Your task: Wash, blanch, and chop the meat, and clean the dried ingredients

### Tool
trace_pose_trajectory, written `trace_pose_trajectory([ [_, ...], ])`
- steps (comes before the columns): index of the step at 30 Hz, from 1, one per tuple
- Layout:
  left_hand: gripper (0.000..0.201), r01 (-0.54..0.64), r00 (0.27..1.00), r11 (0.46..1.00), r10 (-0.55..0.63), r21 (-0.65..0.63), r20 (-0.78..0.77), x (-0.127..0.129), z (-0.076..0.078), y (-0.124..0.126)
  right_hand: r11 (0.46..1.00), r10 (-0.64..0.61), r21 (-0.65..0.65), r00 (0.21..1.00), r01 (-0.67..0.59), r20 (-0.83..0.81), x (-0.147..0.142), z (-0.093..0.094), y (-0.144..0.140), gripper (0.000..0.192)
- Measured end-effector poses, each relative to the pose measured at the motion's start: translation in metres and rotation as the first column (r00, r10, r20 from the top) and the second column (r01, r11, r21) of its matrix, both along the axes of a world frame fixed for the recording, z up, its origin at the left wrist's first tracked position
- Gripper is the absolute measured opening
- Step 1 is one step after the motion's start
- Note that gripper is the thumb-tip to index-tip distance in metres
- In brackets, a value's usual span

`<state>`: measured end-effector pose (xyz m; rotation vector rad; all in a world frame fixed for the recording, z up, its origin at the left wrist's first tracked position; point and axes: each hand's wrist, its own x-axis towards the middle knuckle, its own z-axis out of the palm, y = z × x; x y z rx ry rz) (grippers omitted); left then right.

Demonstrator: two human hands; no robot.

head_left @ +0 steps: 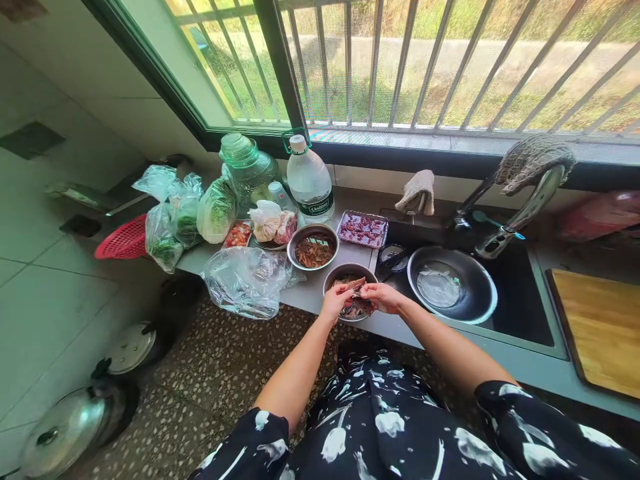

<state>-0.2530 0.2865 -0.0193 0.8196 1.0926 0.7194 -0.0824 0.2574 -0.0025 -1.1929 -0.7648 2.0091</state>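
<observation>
Closest to us, our left hand (pixel 334 301) and right hand (pixel 383 297) meet over the near steel bowl (pixel 331 278), both pinching one reddish scrap of food (pixel 353 287) between fingertips. The bowl sits at the counter's front edge, so we judge a firm tug could tip it to the floor. Beyond it stands a second bowl (pixel 313 250), a crumpled plastic bag (pixel 247 280) to the left, a meat tray (pixel 363 229), then the wide basin (pixel 453 285) in the sink (pixel 525 293).

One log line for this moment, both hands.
left hand: holds meat piece | right hand: same piece | over metal bowl | counter edge
</observation>
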Motion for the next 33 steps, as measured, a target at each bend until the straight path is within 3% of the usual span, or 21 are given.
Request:
trace_pose_trajectory([
  [7, 0.032, -0.068, 0.994, 0.989, 0.078, -0.133, 0.074, -0.006, 0.000, 0.000, 0.989, -0.129, -0.064, 0.985, 0.137, 0.116, 0.007, -0.012, 0.000, 0.030],
  [11, 0.037, -0.081, 0.995, 0.995, 0.084, -0.058, 0.056, -0.007, 0.001, 0.000, 0.966, -0.250, 0.104, 0.954, 0.235, 0.164, 0.010, -0.003, 0.008, 0.027],
  [14, 0.039, -0.079, 0.997, 0.996, 0.080, 0.038, -0.004, -0.005, 0.002, 0.000, 0.964, -0.118, 0.266, 0.929, 0.022, 0.352, 0.001, 0.013, 0.015, 0.028],
  [16, 0.039, -0.093, 0.995, 0.992, 0.096, 0.079, -0.028, -0.002, 0.001, 0.000, 0.942, -0.020, 0.294, 0.849, -0.160, 0.528, -0.009, 0.021, 0.018, 0.029],
  [18, 0.037, -0.116, 0.992, 0.987, 0.121, 0.109, -0.039, 0.002, -0.001, 0.000, 0.919, -0.011, 0.310, 0.770, -0.243, 0.638, -0.017, 0.023, 0.019, 0.028],
  [24, 0.029, -0.172, 0.959, 0.951, 0.221, 0.257, -0.176, 0.009, -0.013, -0.002, 0.913, -0.129, 0.344, 0.647, -0.218, 0.751, -0.031, 0.014, 0.016, 0.015],
  [30, 0.030, -0.245, 0.954, 0.955, 0.268, 0.166, -0.133, 0.018, -0.015, 0.000, 0.832, -0.243, 0.427, 0.459, -0.353, 0.854, -0.035, 0.014, 0.014, 0.006],
  [33, 0.028, -0.226, 0.968, 0.962, 0.240, 0.156, -0.077, 0.020, -0.013, 0.002, 0.801, -0.284, 0.483, 0.485, -0.355, 0.827, -0.032, 0.012, 0.012, 0.006],
])
